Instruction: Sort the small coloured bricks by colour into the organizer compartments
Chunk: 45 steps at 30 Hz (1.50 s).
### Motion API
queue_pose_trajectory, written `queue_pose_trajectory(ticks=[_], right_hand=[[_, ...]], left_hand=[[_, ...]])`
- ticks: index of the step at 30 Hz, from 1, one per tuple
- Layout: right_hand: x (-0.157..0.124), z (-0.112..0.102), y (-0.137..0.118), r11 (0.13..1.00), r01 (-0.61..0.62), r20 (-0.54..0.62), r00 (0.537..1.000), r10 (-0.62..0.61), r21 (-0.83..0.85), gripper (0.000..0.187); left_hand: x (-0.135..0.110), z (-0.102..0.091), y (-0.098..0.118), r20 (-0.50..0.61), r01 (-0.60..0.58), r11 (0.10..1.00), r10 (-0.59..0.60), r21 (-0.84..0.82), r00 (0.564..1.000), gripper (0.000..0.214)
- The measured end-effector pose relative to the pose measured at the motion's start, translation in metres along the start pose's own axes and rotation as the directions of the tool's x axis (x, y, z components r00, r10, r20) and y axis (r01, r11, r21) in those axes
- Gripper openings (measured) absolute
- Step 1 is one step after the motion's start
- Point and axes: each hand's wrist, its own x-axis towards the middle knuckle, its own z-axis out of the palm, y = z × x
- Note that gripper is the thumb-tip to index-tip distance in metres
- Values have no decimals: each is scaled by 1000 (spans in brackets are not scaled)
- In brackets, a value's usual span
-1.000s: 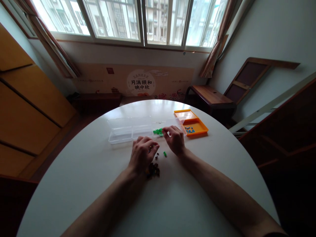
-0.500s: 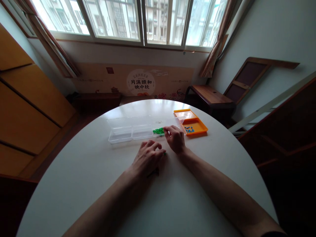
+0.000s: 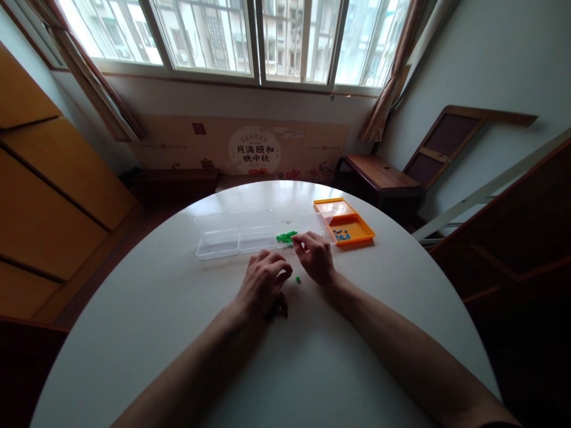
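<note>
Left hand at centre, thumb and forefinger curled close, hold unclear, single green piece just beside, right hand right of centre, fingertips pinched narrow, contents unclear, at green pile inside clear box, banner at upper centre reading 月满颐和 映中秋

Home room, likely, though the right side's dark: curtains, window onto flats, wood cabinet, round table.

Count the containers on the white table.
2: a clear divided box just beyond the left hand, and an orange box at the clear one's right end. Anything small under that hand or the right hand would be hidden.
</note>
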Motion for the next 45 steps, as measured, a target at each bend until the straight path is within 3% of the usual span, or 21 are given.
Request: queue_pose_trajectory(ticks=[4, 8, 12, 17, 29, 35, 40, 45], right_hand=[[-1, -5, -7, 997, 54, -48, 998, -52, 54, 13], [-2, -9, -17, 978, 181, -119, 978, -169, 104, 8], [-4, -8, -23, 944, 308, -102, 950, -297, 121, 6], [-5, -5, -22, 935, 336, -95, 941, -326, 118, 11], [-5, -5, -20, 956, 279, -73, 959, -273, 95, 12], [3, 0, -10, 991, 128, -77, 989, -124, 45, 16], [12, 7, 4, 999, 0, -58, 998, -2, -39, 16], [11, 5, 7, 996, -56, 0, 998, 56, -72, 16]], left_hand=[[6, -2, -10, -168, 100, 927, -170, -362, 971, 10], [9, -5, -13, -134, 201, 720, -379, -665, 916, 21], [10, -7, -9, -58, 256, 584, -464, -771, 884, 26], [9, -6, -5, -1, 281, 522, -475, -805, 880, 30], [10, -5, -5, -100, 256, 641, -464, -723, 880, 29], [9, -3, -8, -113, 297, 725, -459, -621, 881, 29], [6, -2, -6, -214, 163, 927, -244, -337, 946, 18], [1, 0, 0, -150, 41, 994, -56, -98, 987, 15]])
